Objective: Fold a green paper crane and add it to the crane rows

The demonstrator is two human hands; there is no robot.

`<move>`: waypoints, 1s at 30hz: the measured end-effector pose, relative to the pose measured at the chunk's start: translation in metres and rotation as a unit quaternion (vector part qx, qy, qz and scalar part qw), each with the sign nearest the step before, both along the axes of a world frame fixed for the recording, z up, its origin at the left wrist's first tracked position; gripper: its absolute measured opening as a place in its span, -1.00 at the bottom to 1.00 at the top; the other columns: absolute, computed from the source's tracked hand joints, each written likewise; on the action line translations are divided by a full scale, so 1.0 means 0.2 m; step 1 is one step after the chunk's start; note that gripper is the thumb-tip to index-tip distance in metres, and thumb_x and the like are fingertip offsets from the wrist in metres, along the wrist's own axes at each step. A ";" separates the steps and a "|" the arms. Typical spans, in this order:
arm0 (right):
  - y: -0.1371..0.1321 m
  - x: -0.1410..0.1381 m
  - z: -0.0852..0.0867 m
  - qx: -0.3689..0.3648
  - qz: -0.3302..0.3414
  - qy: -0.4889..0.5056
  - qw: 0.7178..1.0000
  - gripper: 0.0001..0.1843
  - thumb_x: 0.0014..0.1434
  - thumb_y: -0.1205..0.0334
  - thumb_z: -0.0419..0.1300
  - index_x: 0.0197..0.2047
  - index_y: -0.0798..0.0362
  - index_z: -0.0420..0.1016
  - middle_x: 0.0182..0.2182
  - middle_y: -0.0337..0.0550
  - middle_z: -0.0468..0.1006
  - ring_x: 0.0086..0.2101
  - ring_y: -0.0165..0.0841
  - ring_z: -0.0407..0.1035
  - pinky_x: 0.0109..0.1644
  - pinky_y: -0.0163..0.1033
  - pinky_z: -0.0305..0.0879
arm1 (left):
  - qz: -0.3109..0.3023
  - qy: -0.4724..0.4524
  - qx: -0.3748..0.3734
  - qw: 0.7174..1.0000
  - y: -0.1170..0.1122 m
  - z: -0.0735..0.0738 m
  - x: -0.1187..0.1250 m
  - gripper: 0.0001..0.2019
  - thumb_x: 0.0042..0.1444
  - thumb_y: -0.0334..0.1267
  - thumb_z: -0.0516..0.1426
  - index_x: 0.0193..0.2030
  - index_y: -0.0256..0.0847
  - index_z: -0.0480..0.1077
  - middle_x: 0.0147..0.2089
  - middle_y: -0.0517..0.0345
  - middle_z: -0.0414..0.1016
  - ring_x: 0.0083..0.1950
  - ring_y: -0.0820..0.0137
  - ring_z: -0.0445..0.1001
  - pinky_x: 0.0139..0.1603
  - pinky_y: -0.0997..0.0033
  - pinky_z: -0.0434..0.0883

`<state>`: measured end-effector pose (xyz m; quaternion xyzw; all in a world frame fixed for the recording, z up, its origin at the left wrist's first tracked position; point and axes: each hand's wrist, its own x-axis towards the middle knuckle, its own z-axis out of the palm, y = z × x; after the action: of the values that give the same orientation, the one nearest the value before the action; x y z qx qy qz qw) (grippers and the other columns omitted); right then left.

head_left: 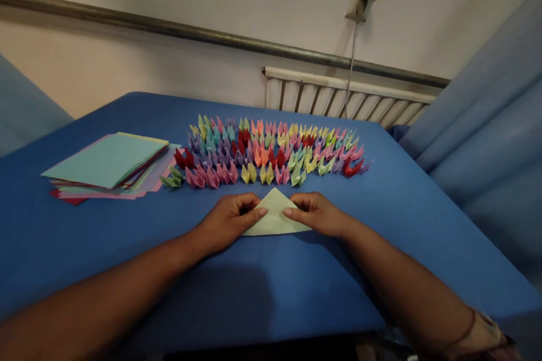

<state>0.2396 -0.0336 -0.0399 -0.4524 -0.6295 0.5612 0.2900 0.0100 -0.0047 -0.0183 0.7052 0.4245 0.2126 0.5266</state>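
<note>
A pale green sheet of origami paper [274, 215], folded to a triangle with its tip pointing away from me, is held just at the near part of the blue table. My left hand [231, 217] grips its left side, thumb on top and fingers curled behind. On the right side my right hand [317, 213] pinches it the same way, thumb flat on the face. Both thumbs point inward toward the middle of the triangle. Beyond the hands stand rows of small folded paper cranes [266, 174] in red, pink, purple, yellow, green and blue.
A stack of coloured paper squares [110, 161] lies on the left of the blue-covered table [406, 225]. Behind are a wall rail [212, 38], a radiator [334, 90] and a plugged-in cord [351, 62]. A blue curtain [486, 118] hangs at the right.
</note>
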 end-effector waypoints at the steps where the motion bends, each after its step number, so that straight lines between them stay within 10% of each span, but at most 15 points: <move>1: 0.00 0.00 -0.01 0.006 -0.004 -0.005 1.000 -0.56 0.15 -0.16 0.17 -0.44 0.07 0.31 -0.54 -0.34 0.19 -0.51 -0.49 0.06 -0.46 -0.36 -0.01 | -0.009 -0.002 0.005 1.000 0.00 0.00 0.00 -0.67 0.12 0.03 0.15 -0.34 -0.25 0.44 -0.47 0.24 0.36 -0.44 0.46 0.27 -0.46 0.50 0.21; 25: 0.00 0.03 0.06 0.063 -0.158 0.027 0.985 -0.58 0.05 -0.12 0.24 -0.53 0.04 0.27 -0.60 -0.35 0.23 -0.59 -0.52 0.04 -0.54 -0.37 -0.02 | 0.096 -0.083 -0.013 0.992 0.03 0.06 -0.01 -0.67 -0.08 -0.08 0.29 -0.22 -0.24 0.45 -0.33 0.17 0.51 -0.33 0.40 0.46 -0.27 0.39 0.41; 30: 0.02 0.04 0.01 0.052 -0.087 -0.048 0.994 -0.63 0.14 -0.11 0.16 -0.38 0.06 0.38 -0.54 -0.32 0.32 -0.56 -0.48 0.13 -0.51 -0.36 0.06 | 0.082 -0.034 0.027 0.996 0.06 0.05 -0.04 -0.67 -0.04 -0.12 0.24 -0.15 -0.24 0.44 -0.30 0.14 0.50 -0.29 0.37 0.47 -0.24 0.35 0.43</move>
<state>0.2478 -0.0290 -0.0387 -0.5156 -0.6296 0.4781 0.3305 0.0028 0.0076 -0.0085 0.6743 0.4570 0.2903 0.5022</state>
